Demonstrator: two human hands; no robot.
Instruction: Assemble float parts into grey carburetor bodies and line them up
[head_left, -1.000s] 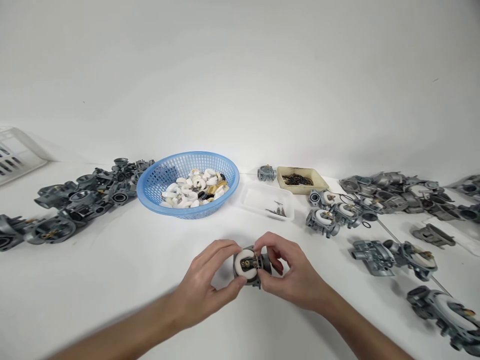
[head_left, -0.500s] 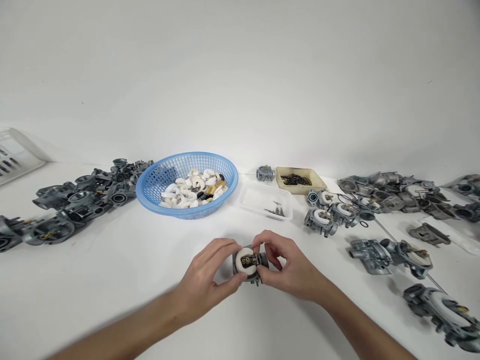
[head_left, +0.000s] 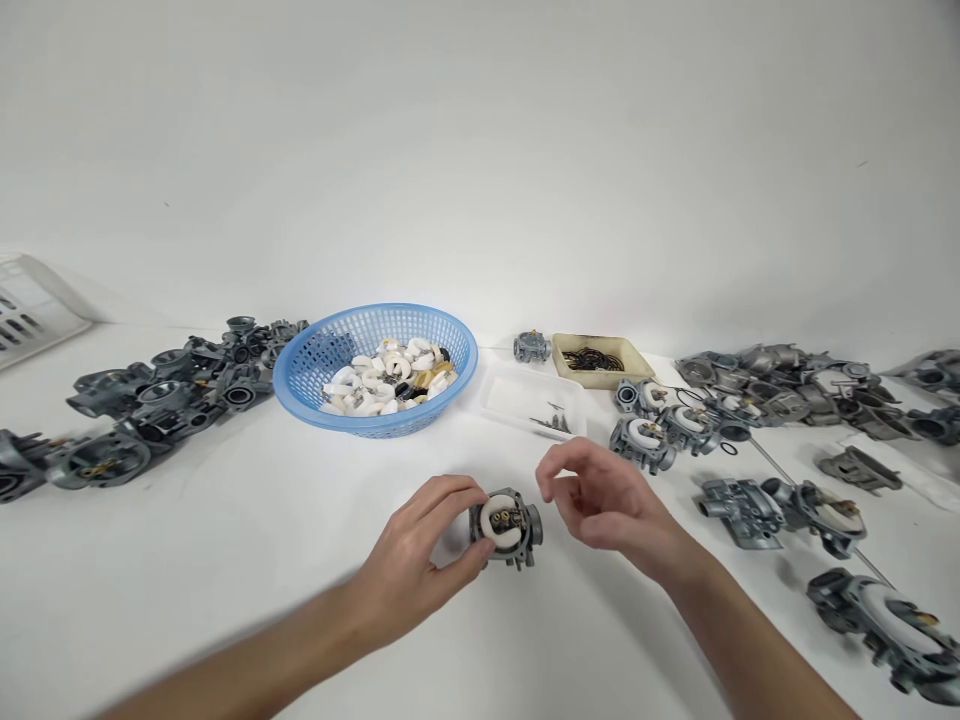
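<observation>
A grey metal carburetor body lies on the white table, its open side up, with a white C-shaped float seated in it around small brass parts. My left hand grips its left side, thumb and fingers on the float and rim. To the right of the body, my right hand is raised off it, fingers curled loosely and apart, nothing visible between them. Beyond it sits a clear plastic tray with small metal pins.
A blue basket of white, black and tan floats stands behind left. Carburetor bodies are heaped at left; more, several with floats, spread at right. A cream box holds black rings. A white crate is far left.
My right hand has let go of the carburetor body and moved right and slightly up. The body has turned a little and shows more of its right side. My left hand stays on it.
</observation>
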